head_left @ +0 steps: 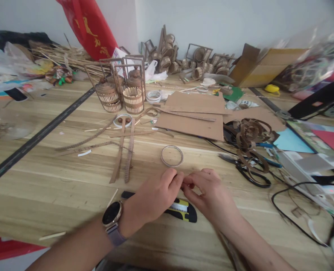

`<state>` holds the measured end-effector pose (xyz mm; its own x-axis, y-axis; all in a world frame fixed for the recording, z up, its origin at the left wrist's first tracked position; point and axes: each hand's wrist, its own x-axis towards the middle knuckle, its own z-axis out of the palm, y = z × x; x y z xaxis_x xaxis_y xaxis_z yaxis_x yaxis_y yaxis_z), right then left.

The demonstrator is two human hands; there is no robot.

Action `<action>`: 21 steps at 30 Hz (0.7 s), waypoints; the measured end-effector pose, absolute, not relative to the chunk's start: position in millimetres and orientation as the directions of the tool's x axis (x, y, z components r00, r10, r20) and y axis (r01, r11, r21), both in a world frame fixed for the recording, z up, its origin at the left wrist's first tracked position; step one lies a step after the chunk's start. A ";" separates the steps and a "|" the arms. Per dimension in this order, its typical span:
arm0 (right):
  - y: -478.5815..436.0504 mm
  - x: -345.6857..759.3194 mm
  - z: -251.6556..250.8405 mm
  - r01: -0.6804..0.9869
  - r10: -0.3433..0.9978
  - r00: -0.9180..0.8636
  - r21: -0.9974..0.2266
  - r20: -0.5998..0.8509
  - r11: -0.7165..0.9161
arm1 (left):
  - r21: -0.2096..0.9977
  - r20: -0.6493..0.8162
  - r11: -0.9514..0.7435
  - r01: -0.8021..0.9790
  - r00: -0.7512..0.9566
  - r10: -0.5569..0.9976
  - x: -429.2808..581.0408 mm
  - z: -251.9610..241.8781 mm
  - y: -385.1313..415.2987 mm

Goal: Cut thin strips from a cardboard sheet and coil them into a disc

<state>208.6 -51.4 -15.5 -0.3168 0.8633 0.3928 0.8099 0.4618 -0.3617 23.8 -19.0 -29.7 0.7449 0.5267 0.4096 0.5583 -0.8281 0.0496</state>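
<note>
My left hand (158,194), with a watch (112,213) on its wrist, is closed in a pinch. Its fingertips meet those of my right hand (209,194), also pinched, above the wooden table. A small dark bit shows between the fingers, but its kind is hidden. Below my right forearm a brown strip (227,248) runs toward the bottom edge; whether it reaches the fingers I cannot tell. Under my hands lies a yellow and black utility knife (183,210). Just beyond them rests a thin ring (172,156). Brown corrugated strips (129,150) lie to the left.
Small lantern-like baskets (133,99) stand at the back left, near tape rolls (153,96). Cardboard sheets (189,126) lie in the middle. To the right are black-handled scissors (253,175), coiled brown strips (253,131) and a black cable (282,218). An opened carton (268,67) stands behind.
</note>
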 end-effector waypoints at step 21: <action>-53.5 204.9 -21.2 0.846 0.893 -0.225 -0.376 0.390 0.378 | 0.039 0.363 -0.781 0.623 0.719 0.592 24.2 -24.3 -16.3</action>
<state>204.9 -53.5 -21.2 -0.2250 0.8928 0.3902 0.8462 0.3776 -0.3761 24.2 -16.3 -24.3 0.7195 0.5920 0.3632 0.6231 -0.7812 0.0390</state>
